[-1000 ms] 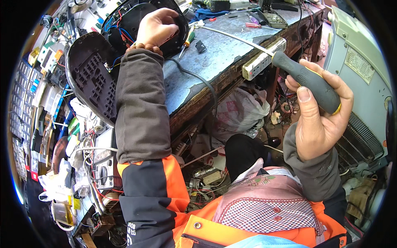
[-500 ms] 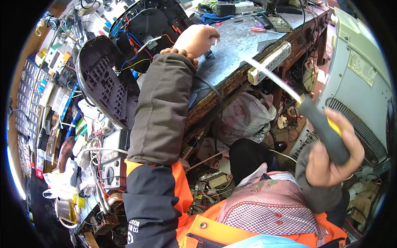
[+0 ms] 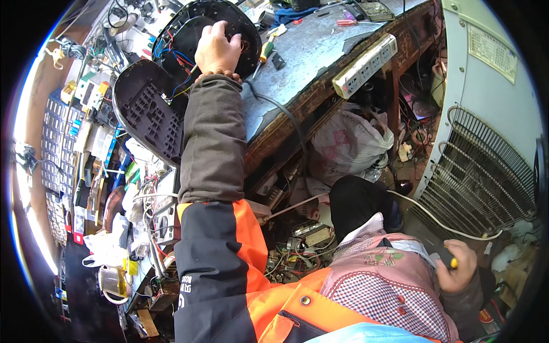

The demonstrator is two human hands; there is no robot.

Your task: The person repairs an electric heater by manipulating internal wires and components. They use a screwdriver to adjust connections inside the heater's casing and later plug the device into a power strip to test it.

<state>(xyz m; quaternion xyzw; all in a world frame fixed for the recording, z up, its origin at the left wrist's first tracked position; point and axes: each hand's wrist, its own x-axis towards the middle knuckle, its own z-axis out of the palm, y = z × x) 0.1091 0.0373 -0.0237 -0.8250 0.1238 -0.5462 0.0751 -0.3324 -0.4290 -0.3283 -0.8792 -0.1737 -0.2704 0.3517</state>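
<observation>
My left hand (image 3: 218, 51) lies half-open over the black shell (image 3: 197, 26) atop the bench (image 3: 309, 54), any hold indeterminable; my right hand (image 3: 457, 267), clear of the bench, curls round a mostly hidden yellow item (image 3: 454, 263); snagging could detach the shell's wires (image 3: 182, 56).

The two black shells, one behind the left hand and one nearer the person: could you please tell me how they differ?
The far shell has red and blue wires across it; the near shell shows rows of small blocky shapes. The left hand is over the far shell, while no hand is over the near shell. Both are black and rounded.
</observation>
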